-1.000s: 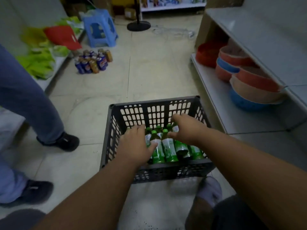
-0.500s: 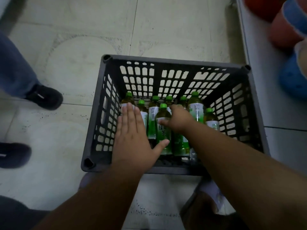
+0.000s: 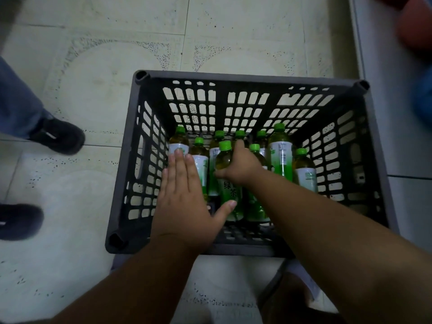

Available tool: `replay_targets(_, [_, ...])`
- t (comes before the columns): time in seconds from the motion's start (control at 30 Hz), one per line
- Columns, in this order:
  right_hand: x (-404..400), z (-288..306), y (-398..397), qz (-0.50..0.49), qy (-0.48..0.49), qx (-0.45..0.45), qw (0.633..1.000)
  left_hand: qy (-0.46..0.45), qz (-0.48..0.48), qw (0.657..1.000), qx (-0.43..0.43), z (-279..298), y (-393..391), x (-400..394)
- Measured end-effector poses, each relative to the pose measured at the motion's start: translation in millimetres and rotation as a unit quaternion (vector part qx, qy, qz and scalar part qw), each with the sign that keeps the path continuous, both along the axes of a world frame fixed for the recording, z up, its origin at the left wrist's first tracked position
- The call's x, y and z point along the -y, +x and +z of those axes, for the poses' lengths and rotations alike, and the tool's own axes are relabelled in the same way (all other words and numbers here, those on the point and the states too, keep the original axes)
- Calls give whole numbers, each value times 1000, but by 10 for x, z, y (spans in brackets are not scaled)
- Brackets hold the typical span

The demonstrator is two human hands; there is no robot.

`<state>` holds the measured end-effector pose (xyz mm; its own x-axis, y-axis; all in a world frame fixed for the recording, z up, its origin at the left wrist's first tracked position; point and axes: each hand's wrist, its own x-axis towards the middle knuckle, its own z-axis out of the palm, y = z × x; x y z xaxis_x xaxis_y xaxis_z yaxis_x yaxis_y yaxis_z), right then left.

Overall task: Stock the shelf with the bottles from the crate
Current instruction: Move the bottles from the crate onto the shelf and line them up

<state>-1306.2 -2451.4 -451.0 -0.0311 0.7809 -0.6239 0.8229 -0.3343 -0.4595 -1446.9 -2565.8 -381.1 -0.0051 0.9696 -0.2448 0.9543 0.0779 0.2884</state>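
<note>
Bottles [image 3: 281, 155] of green tea, each with a green cap and a pale label, stand upright and close together in the near-left part of a dark slotted plastic crate [image 3: 247, 77] on a tiled floor [image 3: 93, 66]. Seen from above, the person's right hand [image 3: 238, 163] reaches into the cluster, its fingers [image 3: 219, 174] curled round the shoulder of one bottle [image 3: 228, 183] with Chinese characters on its label. The left hand [image 3: 184, 199] lies flat over the bottles on the left side, fingers straight and together, thumb spread towards the gripped bottle; whether it presses on them cannot be told. The shelf [image 3: 397, 113] to be stocked shows as a pale ledge just right of the crate, with blurred red and blue shapes on it. Another person's dark shoes [image 3: 58, 136] and blue trouser leg stand at the left.

The bottles look full, so probably fairly heavy for their size, with smooth plastic walls that may slip. The narrower shoulder below the cap seems the surest hold, lifting straight up to clear the neighbours.
</note>
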Motion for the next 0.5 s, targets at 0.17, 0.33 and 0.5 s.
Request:
replay_targets(0.17, [74,158,151,-103,-1,-183,978,-8,-11,1000,-17,6,1,4])
replay_targets(0.33, [156,852,264,-142,74,-216,963,-20,-22,998,-48,170,19,32])
replay_targets(0.5, [455,1874,494,-129,200,-203,950,-22,-40,999,10,566,83,162])
